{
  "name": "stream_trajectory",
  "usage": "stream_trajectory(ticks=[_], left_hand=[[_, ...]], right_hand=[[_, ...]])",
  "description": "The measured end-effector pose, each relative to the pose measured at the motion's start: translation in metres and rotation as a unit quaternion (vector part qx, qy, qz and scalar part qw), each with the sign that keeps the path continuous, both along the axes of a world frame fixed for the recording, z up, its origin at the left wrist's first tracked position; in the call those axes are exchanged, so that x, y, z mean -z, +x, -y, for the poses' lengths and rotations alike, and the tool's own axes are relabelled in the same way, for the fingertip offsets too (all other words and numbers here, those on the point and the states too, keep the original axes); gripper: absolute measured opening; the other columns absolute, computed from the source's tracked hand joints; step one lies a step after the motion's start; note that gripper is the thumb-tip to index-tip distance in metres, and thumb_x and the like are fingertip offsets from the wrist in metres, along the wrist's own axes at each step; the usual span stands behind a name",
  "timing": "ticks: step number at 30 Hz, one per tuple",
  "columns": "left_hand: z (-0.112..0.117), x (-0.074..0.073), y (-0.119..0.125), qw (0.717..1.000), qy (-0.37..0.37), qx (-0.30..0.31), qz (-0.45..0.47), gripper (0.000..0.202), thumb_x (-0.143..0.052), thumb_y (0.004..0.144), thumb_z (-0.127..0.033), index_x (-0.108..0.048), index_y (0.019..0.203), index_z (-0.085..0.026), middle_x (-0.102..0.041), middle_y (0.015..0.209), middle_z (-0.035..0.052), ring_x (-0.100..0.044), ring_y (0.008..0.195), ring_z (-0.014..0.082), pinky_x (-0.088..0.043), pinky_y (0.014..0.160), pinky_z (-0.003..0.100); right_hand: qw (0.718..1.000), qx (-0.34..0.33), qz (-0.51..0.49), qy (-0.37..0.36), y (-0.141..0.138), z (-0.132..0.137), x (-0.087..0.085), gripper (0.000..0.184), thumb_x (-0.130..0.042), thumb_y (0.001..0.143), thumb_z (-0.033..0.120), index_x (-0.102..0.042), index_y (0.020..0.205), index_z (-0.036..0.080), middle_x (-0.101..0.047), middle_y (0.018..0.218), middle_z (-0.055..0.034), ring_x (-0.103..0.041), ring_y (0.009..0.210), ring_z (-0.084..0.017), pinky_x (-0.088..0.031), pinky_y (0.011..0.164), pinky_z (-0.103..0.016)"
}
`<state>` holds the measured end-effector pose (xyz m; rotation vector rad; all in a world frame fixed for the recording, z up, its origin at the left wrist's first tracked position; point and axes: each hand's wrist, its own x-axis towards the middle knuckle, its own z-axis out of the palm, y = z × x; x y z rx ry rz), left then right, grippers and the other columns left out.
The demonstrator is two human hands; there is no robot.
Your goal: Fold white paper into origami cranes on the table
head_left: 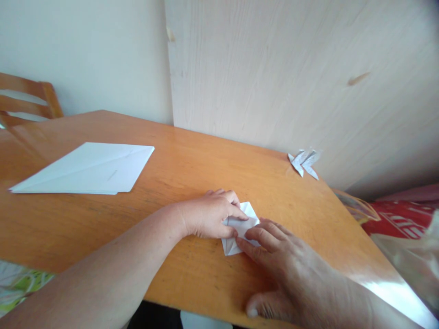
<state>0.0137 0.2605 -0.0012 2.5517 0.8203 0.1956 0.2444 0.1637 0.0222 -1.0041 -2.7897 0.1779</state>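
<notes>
A small folded piece of white paper (247,209) lies on the table in front of me, with crease lines across it. My left hand (216,214) grips it from the left, index finger and thumb pressed onto its top and the other fingers bent past its far edge. From the right, the fingertips of my right hand (284,256) rest on the paper's near right part. That hand is open, its thumb spread away toward the table's front edge. Fingers of both hands cover parts of the paper.
On the wooden table (192,160), a large folded white sheet (92,169) lies at the left. Folded paper pieces (303,162) sit at the far right against the wall panel (274,68). A chair (30,100) stands behind left; a red bag (398,219) is beyond the right edge.
</notes>
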Motion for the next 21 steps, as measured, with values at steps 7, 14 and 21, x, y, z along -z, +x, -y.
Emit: stream_trajectory(ticks=[7,14,21], left_hand=[[0.002,-0.001,0.001,1.0,-0.002,-0.004,-0.002,0.042,-0.067,0.084,-0.036,-0.066,0.125,-0.042,-0.055,0.12,0.003,-0.054,0.108,0.023,-0.043,0.096,0.037],[0.002,-0.004,0.002,1.0,-0.007,-0.006,-0.012,0.039,-0.066,0.084,-0.04,-0.067,0.123,-0.043,-0.055,0.121,0.0028,-0.054,0.109,0.0234,-0.041,0.097,0.038],[0.001,-0.004,0.002,1.0,-0.009,-0.011,-0.011,0.04,-0.067,0.083,-0.039,-0.066,0.123,-0.044,-0.055,0.12,0.0027,-0.053,0.111,0.0238,-0.041,0.097,0.039]], right_hand=[[1.0,-0.011,0.0,-0.014,-0.011,0.003,-0.005,0.072,-0.064,0.083,0.066,-0.061,0.131,0.013,-0.063,0.131,-0.0141,-0.053,0.126,-0.03,-0.041,0.111,-0.041],[1.0,-0.014,0.008,0.009,-0.015,0.005,-0.002,0.081,-0.058,0.08,0.076,-0.062,0.13,0.012,-0.066,0.123,-0.0155,-0.058,0.119,-0.031,-0.046,0.106,-0.043],[1.0,-0.009,0.011,0.01,-0.017,0.004,0.002,0.083,-0.055,0.079,0.08,-0.062,0.13,0.014,-0.066,0.122,-0.0157,-0.06,0.114,-0.033,-0.049,0.101,-0.046]])
